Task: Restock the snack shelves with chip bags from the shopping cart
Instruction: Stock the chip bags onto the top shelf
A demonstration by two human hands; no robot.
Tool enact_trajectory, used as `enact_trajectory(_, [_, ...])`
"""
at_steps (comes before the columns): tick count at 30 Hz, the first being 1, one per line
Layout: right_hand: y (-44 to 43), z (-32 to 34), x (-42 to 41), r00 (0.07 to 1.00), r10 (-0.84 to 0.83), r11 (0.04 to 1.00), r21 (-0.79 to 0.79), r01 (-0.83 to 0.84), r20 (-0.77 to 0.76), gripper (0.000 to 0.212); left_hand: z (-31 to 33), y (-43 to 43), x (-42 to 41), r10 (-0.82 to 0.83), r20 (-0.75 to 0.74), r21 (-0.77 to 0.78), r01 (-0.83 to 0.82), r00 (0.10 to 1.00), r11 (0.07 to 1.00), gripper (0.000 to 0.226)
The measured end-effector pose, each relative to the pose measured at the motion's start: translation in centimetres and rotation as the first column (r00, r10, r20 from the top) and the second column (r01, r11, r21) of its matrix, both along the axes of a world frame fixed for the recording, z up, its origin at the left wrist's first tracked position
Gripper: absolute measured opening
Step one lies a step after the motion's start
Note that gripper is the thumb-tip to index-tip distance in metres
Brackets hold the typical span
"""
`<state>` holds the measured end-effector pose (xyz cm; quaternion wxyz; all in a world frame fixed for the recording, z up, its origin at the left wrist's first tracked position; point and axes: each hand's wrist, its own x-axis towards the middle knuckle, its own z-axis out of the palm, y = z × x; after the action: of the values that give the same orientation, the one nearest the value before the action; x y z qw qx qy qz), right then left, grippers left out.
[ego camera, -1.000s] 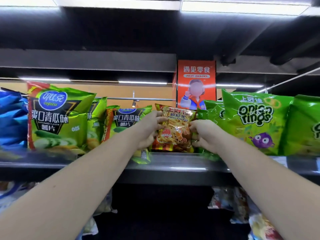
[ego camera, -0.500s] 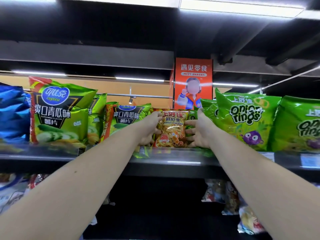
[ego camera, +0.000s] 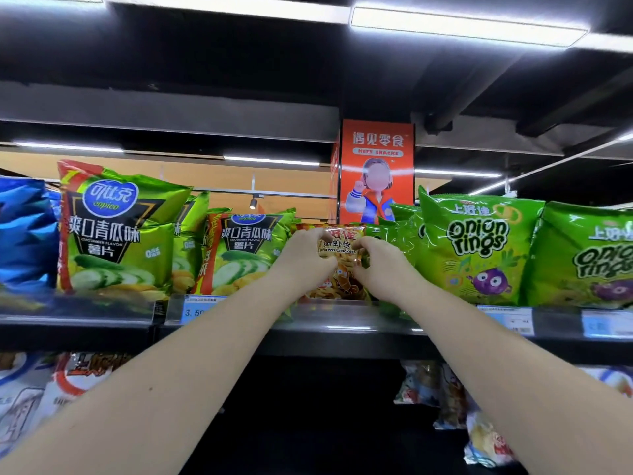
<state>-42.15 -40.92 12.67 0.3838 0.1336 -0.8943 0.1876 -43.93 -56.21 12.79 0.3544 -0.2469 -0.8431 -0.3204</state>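
A small orange-yellow prawn cracker bag [ego camera: 340, 265] stands upright on the top shelf [ego camera: 342, 323], in the gap between green cucumber chip bags [ego camera: 246, 252] and green onion ring bags [ego camera: 478, 248]. My left hand [ego camera: 305, 258] pinches the bag's upper left part with curled fingers. My right hand [ego camera: 380, 262] pinches its upper right part the same way. Both hands cover the bag's sides; its lower part shows between my wrists. The shopping cart is out of view.
A larger cucumber chip bag [ego camera: 113, 228] and blue bags [ego camera: 24, 231] fill the shelf's left. More onion ring bags [ego camera: 592, 255] stand at the right. Price labels [ego camera: 195, 308] line the shelf edge. An orange sign [ego camera: 376, 169] hangs behind. Other bags [ego camera: 431, 389] lie on the lower shelf.
Both hands slid from the bag's sides up to its top and now pinch it closer together. The bag sits deeper in the gap on the shelf.
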Motion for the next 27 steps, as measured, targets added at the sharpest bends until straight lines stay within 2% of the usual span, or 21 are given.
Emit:
enact_trajectory(2, [0.1,-0.4,1.0,0.995,-0.012,1.000,0.019,0.014,-0.104,0.036,-0.3,0.1,0.0,0.064,-0.187,-0.074,-0.079,0.980,0.994,0.035])
enact_trajectory(4, [0.2,-0.9,2.2,0.981,-0.007,0.997,0.069,0.021,-0.194,0.032,-0.5,0.6,0.3,0.169,-0.342,-0.138,-0.228,0.924,0.964,0.033])
enact_trajectory(6, [0.4,-1.4,3.4,0.968,-0.009,0.992,0.117,0.040,-0.252,0.029,-0.7,1.4,0.6,0.241,-0.431,-0.186,-0.346,0.870,0.919,0.033])
enact_trajectory(9, [1.5,-1.9,5.0,0.945,-0.083,0.965,0.212,0.155,-0.316,0.025,-0.8,3.0,1.3,0.240,-0.507,-0.201,-0.385,0.828,0.901,0.031])
enact_trajectory(13, [4.3,-3.1,7.6,0.855,-0.173,0.893,0.288,0.346,-0.490,0.020,-1.0,5.9,2.9,0.124,-0.559,-0.184,-0.269,0.820,0.946,0.031])
enact_trajectory(16, [7.4,-3.9,10.4,0.790,-0.282,0.810,0.306,0.500,-0.545,0.019,-1.8,9.3,4.5,0.042,-0.621,-0.146,-0.168,0.783,0.975,0.026])
enact_trajectory(20, [13.0,-5.4,14.7,0.719,-0.469,0.695,0.287,0.659,-0.513,0.024,-4.1,15.7,7.3,-0.087,-0.649,-0.115,0.016,0.756,0.993,0.022])
enact_trajectory(24, [19.6,-7.2,20.4,0.644,-0.619,0.586,0.282,0.760,-0.450,0.019,-6.1,23.8,11.4,-0.246,-0.620,-0.167,0.180,0.745,0.969,0.024])
enact_trajectory(27, [25.0,-8.1,25.5,0.578,-0.723,0.491,0.306,0.816,-0.380,0.024,-7.1,30.4,15.2,-0.327,-0.582,-0.215,0.247,0.745,0.945,0.025])
